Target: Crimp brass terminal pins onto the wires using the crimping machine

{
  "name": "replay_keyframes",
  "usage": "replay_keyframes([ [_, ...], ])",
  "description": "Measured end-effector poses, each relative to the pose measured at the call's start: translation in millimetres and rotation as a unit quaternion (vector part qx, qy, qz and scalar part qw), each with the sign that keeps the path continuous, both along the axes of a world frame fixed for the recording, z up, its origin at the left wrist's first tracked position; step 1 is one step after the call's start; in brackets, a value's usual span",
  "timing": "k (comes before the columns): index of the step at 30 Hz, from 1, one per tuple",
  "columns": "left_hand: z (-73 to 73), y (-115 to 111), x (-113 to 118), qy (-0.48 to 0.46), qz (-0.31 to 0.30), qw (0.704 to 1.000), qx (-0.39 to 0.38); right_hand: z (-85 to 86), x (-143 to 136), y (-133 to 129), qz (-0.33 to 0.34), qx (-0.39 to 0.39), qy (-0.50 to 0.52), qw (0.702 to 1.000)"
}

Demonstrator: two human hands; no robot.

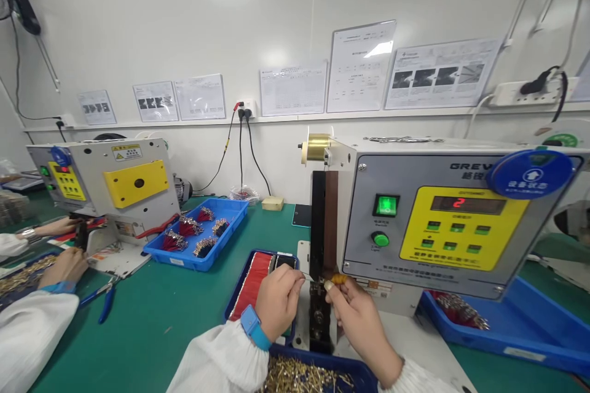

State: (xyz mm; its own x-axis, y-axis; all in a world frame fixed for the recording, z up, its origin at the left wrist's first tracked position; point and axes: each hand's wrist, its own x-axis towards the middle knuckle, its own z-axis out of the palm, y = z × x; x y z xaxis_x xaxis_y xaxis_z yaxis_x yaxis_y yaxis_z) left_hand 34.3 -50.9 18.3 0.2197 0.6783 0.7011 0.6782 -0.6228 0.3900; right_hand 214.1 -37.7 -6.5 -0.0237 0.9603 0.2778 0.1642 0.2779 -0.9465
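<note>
At the front of a grey machine (pixel 391 221), my left hand (pixel 278 299) is closed in a pinch on a thin wire (pixel 308 276) that reaches toward the machine's black die area (pixel 318 307). My right hand (pixel 359 325) is pinched just right of the die; what its fingertips hold is too small to name, and something orange-yellow (pixel 340 279) shows beside them. Below both hands lies a blue tray of gold-coloured metal terminals (pixel 306 376). A dark blue tray with red wires (pixel 252 285) stands left of the die, partly behind my left hand.
A blue tray (pixel 198 258) with wire bundles stands on the green table (pixel 147 319), near blue-handled pliers (pixel 107 304). At the left, a co-worker's hands (pixel 67 267) are at a second machine (pixel 120 178). Another blue tray (pixel 520 325) holds red wires at the right.
</note>
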Motion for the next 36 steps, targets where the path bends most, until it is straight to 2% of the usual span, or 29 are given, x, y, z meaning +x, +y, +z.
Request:
replay_keyframes([
  [36, 0.7, -0.5, 0.7, 0.018, 0.002, 1.000, 0.001, 3.8, -0.7, -0.8, 0.006, 0.002, 0.009, 1.000],
])
